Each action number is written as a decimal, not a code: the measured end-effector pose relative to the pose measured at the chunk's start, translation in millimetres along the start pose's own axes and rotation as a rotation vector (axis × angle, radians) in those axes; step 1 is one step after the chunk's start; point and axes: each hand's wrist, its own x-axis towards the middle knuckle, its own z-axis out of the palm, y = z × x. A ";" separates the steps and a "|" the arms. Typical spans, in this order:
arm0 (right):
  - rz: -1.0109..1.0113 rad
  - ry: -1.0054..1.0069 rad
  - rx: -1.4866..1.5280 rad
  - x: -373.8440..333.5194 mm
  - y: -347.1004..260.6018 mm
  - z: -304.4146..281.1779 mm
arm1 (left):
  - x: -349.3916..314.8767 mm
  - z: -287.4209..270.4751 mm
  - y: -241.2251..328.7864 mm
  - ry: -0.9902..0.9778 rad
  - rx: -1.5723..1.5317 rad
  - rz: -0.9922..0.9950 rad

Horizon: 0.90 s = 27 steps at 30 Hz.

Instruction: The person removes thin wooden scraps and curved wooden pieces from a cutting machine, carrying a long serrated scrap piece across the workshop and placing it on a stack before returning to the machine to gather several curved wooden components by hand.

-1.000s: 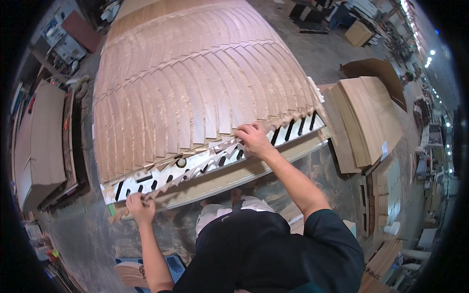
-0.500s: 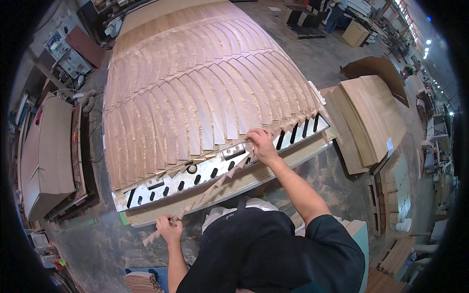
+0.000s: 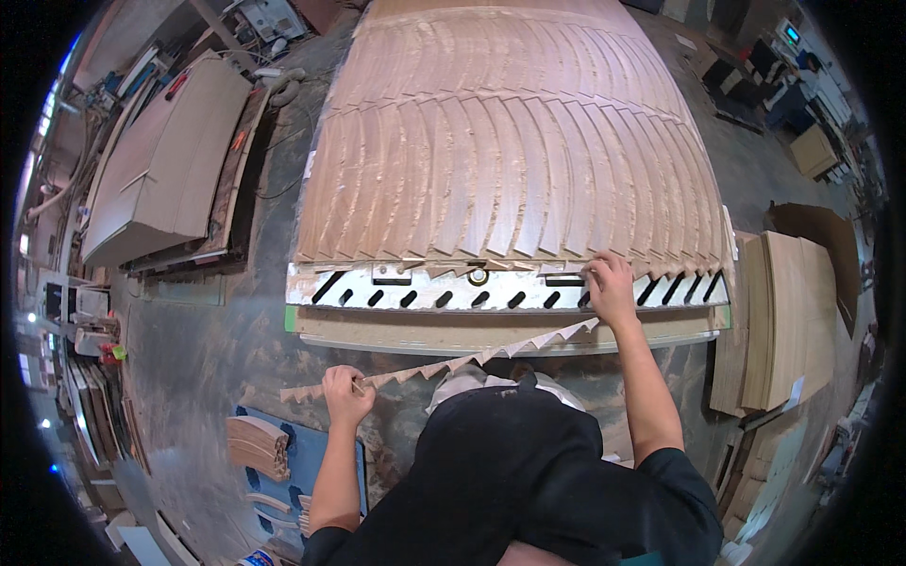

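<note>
Left hand [image 3: 349, 394] was closed, fingers pinching a saw-toothed wood strip [image 3: 462, 363] close to its left end. A short tail of the strip stuck out past that hand on the left.

Using the slotted metal bar [image 3: 462, 293] as reference: the strip was on the wearer's side of it, running at a slant. Right end was just beside the bar, left end further off, out past the bar's left half and over the floor [image 3: 198, 349].

Right hand [image 3: 612, 283] was over the bar, right of its middle, fingers curled at the far edge. The strip ran up to that hand and went out of sight there; couldn't tell if the fingers gripped it or anything else.

Beyond the bar: curved wood pieces [image 3: 453, 174], side by side in rows, nearest row ending right along it. Round fitting [image 3: 478, 276] sat at mid-bar. Pale ledge [image 3: 510, 327] ran along the bar's near side, green tab [image 3: 290, 319] at its left end.

Left of the bar: big brown board stack [image 3: 160, 179], well apart. Right of it: tan board stack [image 3: 783, 321], near. Nearer the wearer, off its left end: blue pallet [image 3: 316, 457] carrying bundled curved offcuts [image 3: 257, 445].
</note>
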 end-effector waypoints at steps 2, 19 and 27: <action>-0.054 0.009 -0.004 10.5 -17.2 2.6 | -8.5 -1.9 -15.4 -0.004 -0.019 -0.053; -0.168 -0.176 -0.049 32.5 -95.4 81.8 | -82.9 -38.7 -137.1 0.386 -0.090 -0.611; -0.231 -0.218 0.068 41.0 -143.0 93.4 | -85.9 -16.2 -172.6 0.385 -0.181 -0.679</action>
